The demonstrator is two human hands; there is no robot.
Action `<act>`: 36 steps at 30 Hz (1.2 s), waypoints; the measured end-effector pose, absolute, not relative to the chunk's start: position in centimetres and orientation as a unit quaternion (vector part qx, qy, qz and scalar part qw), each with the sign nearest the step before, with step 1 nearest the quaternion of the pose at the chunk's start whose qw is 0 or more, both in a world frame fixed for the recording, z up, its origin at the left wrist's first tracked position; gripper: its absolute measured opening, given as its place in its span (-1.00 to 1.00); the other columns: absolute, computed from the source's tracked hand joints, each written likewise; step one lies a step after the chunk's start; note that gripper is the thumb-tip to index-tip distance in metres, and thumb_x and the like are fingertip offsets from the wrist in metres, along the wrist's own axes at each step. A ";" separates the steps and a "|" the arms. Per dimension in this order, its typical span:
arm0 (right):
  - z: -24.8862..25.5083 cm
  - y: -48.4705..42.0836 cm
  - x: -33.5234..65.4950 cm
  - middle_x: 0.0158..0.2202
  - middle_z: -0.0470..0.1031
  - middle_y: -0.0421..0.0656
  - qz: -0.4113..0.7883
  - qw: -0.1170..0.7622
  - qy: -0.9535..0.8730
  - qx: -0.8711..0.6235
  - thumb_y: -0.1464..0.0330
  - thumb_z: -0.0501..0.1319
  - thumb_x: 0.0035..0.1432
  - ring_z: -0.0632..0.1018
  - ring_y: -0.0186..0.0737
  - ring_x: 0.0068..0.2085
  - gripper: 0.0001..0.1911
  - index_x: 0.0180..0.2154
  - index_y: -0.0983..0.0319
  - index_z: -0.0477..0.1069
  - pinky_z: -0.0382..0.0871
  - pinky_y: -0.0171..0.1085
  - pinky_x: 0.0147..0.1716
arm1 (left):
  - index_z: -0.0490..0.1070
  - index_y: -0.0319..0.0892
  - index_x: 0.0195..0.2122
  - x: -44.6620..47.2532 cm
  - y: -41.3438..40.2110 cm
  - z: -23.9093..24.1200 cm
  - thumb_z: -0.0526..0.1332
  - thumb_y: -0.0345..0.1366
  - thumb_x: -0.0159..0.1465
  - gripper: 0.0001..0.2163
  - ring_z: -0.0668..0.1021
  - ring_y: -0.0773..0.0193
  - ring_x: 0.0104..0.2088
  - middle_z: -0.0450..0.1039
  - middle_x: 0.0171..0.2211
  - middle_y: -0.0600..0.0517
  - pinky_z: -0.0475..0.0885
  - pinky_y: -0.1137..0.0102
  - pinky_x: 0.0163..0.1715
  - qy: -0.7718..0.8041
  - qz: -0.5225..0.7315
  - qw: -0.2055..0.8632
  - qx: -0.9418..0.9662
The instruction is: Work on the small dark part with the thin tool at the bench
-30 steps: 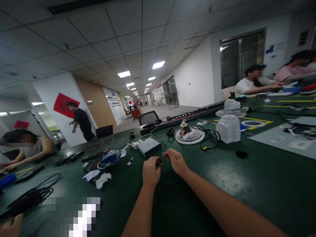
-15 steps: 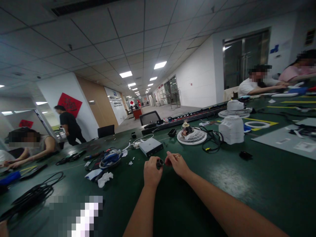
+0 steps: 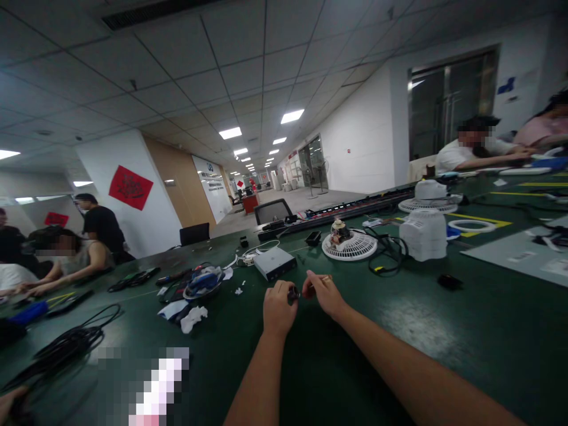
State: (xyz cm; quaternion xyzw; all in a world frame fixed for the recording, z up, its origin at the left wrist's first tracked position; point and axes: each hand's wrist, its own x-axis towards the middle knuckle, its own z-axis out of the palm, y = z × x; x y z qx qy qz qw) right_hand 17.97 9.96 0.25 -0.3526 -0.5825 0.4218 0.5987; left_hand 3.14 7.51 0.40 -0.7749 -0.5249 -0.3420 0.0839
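Over the green table [image 3: 421, 331] my left hand [image 3: 278, 307] is closed round a small black cylindrical part [image 3: 292, 293]. My right hand [image 3: 323, 291] meets it from the right, its fingers pinched together at the end of that part; a ring shows on one finger. Whether the right fingers hold anything of their own is too small to make out. A grey box [image 3: 276, 262] lies just beyond both hands.
A white fan grille with a motor [image 3: 349, 243], a white fan housing [image 3: 423, 234] and black cables [image 3: 387, 251] lie at the back right. A heap of tools and wipes [image 3: 195, 290] and coiled black cable [image 3: 66, 346] lie left. Other people sit around the table.
The camera has drifted left and slightly down, so the scene has shifted right. My hands have come closer together on the black part. The person standing at the left wall has walked further left.
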 end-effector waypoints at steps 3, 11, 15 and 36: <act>0.3 10.0 18.0 -0.64 0.44 -0.14 0.444 0.604 -0.573 -0.332 -0.09 0.08 0.10 0.45 -0.26 -0.57 -0.41 -0.62 0.25 0.43 0.34 -0.30 -0.52 | 0.38 -0.09 -0.18 3.2 7.5 0.4 0.22 -0.45 0.15 -0.78 0.45 0.23 -0.23 0.44 -0.20 0.06 0.27 0.34 -0.21 -0.522 -0.343 0.081 -0.777; 0.3 10.0 18.2 -0.71 0.38 -0.17 0.433 0.586 -0.582 -0.363 -0.06 0.08 0.12 0.40 -0.30 -0.65 -0.40 -0.68 0.26 0.39 0.29 -0.32 -0.61 | 0.38 -0.09 -0.16 3.2 7.6 0.3 0.22 -0.47 0.13 -0.74 0.46 0.24 -0.21 0.44 -0.18 0.06 0.28 0.35 -0.19 -0.521 -0.342 0.080 -0.778; 0.4 10.0 18.2 -0.64 0.45 -0.14 0.435 0.601 -0.570 -0.352 -0.02 0.10 0.12 0.45 -0.28 -0.59 -0.46 -0.62 0.26 0.43 0.32 -0.32 -0.57 | 0.38 -0.09 -0.14 3.2 7.5 0.4 0.22 -0.47 0.14 -0.74 0.46 0.23 -0.19 0.44 -0.17 0.05 0.28 0.34 -0.17 -0.525 -0.337 0.072 -0.778; 0.7 10.1 18.7 -0.69 0.42 -0.17 0.462 0.563 -0.568 -0.384 0.18 0.04 0.04 0.44 -0.29 -0.62 -0.60 -0.67 0.26 0.41 0.28 -0.34 -0.60 | 0.39 -0.09 -0.14 3.2 7.5 0.4 0.24 -0.44 0.14 -0.75 0.46 0.23 -0.20 0.44 -0.17 0.05 0.29 0.34 -0.17 -0.515 -0.323 0.081 -0.790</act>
